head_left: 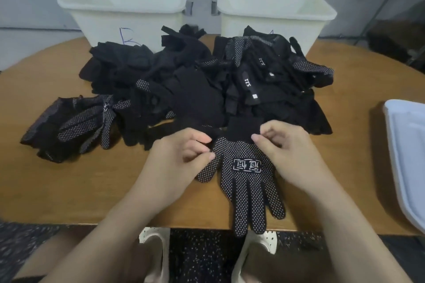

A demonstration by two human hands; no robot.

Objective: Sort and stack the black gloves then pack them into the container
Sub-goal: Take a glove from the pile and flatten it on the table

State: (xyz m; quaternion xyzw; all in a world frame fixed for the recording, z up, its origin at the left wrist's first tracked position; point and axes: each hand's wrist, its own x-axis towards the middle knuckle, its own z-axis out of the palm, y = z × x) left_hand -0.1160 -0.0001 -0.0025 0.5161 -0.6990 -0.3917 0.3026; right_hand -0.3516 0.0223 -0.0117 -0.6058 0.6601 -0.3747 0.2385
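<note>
A black glove with white dots (247, 181) lies flat near the table's front edge, its fingers hanging over the edge toward me. My left hand (181, 156) pinches the glove's left side by the thumb. My right hand (285, 145) pinches its right side at the cuff. Behind the glove spreads a big pile of black gloves (207, 80). A small stack of dotted gloves (76, 122) lies apart at the left. Two white containers stand at the back: the left container (124, 7) and the right container (276, 11).
The wooden table (69, 190) has a rounded outline. A white tray or lid (407, 149) lies at the right edge. Below the front edge I see my feet in light shoes (154, 250) on a dark speckled floor.
</note>
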